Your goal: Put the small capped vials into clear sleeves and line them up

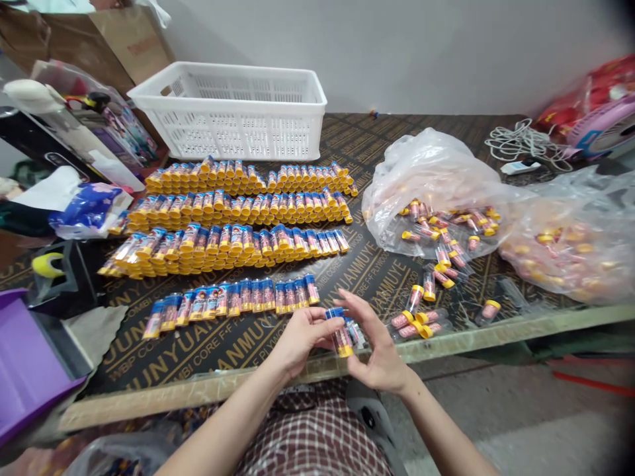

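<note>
My left hand (303, 337) grips a small clear tube (341, 337) with a blue top, a yellow base and pink pieces inside, thumb across its upper part. Around the tube's right side curves my right hand (381, 354), its fingers apart and its thumb close by the yellow base; whether that thumb touches cannot be made out. Partly hidden between the hands lies a shiny printed item (355, 330). Left of them a single row of similar blue-topped tubes (223, 301) lies side by side. Yellow-capped clear tubes (417, 320) without blue tops lie loose on the right.
Stacked rows of tubes (238, 248) stand before a white plastic basket (243, 125). A clear bag (431, 165) spills tubes, with another filled bag (580, 244) beside it. A tape dispenser (64, 277) and purple dustpan-like tray (34, 370) are left. A wooden edge (188, 390) borders the table.
</note>
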`<state>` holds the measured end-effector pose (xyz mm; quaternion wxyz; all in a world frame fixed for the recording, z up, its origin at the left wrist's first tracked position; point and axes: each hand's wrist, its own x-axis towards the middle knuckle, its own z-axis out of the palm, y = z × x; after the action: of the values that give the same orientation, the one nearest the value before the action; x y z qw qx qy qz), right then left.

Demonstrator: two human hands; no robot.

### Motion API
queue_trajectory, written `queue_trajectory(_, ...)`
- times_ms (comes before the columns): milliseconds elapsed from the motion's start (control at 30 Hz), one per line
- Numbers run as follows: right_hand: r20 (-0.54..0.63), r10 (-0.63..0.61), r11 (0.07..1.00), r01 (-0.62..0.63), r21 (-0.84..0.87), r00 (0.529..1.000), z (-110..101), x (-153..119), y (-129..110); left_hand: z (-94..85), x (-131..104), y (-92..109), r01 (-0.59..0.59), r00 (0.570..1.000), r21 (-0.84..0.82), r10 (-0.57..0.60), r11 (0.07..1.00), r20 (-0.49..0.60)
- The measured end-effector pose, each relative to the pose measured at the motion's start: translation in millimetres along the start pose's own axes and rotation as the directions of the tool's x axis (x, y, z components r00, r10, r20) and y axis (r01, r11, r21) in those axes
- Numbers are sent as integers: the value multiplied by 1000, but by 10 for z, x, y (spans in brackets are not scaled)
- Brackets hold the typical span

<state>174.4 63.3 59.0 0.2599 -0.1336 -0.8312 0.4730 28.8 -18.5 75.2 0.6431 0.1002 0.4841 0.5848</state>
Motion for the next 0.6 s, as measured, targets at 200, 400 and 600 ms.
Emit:
queue_trajectory(200, 3, 10, 998, -10, 59, 1000, 23, -20, 29, 13, -6, -22, -2, 1000, -1, 2, 1000, 10)
queue_trajectory(400, -5, -3, 998, 4, 57, 1000, -4, 11, 34, -4, 20, -58, -29, 999, 49, 28, 998, 17)
queue_trajectory(600, -27, -21, 973, 14, -231, 999, -229, 548, 403, -14, 78, -191, -193, 929, 872, 370, 450, 15)
